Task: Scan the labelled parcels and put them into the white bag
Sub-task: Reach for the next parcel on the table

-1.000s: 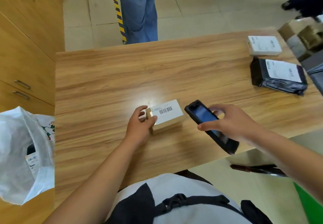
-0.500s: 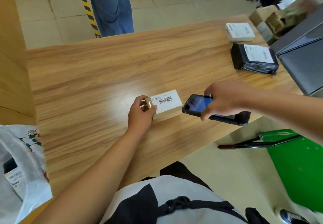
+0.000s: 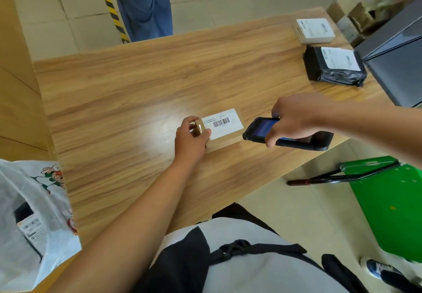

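Observation:
A small brown cardboard parcel [image 3: 225, 130] with a white barcode label lies on the wooden table [image 3: 137, 91]. My left hand [image 3: 190, 138] grips its left end. My right hand [image 3: 291, 121] holds a black handheld scanner [image 3: 296, 138] level, just right of the parcel, its lit screen facing up. At the far right of the table sit a white labelled box [image 3: 314, 30] and a black labelled parcel [image 3: 333, 66]. The white bag [image 3: 29, 224] stands open at lower left with a labelled parcel inside.
A person in blue trousers [image 3: 143, 4] stands beyond the table's far edge beside a yellow-black floor stripe. A grey bin [image 3: 397, 64] and cardboard boxes [image 3: 351, 16] sit at the right. A green cart [image 3: 388, 203] with a black handle stands on the floor, lower right.
My right hand has turned the scanner from pointing away to lying level beside the parcel. The view has swung right. My left hand keeps its grip on the parcel.

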A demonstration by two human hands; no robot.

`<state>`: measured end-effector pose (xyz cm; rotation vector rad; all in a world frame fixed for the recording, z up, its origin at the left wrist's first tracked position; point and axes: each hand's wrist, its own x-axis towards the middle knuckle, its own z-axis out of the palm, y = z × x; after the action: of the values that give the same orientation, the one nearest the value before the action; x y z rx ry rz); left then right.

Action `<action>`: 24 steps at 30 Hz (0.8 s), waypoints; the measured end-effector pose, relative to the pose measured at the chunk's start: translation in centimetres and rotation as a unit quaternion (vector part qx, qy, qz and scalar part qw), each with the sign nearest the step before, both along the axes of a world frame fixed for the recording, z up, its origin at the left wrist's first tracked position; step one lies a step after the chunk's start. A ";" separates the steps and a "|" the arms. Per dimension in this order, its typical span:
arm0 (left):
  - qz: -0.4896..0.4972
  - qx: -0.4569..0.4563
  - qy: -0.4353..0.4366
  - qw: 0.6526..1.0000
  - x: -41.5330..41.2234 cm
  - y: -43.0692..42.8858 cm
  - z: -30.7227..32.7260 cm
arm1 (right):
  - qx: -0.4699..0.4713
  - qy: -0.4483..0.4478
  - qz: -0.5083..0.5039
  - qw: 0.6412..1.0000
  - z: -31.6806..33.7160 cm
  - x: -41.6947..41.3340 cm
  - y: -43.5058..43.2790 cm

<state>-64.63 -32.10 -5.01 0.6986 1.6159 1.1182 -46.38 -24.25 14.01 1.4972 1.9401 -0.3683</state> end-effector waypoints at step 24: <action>-0.091 -0.036 0.191 0.977 -0.4 -3.0 1.4 | -0.141 0.422 -0.225 0.867 -3.0 3.7 2.9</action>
<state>-65.02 -35.11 -3.59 1.0383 1.8579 0.8205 -42.68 -21.34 11.02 1.7262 1.9589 -1.6792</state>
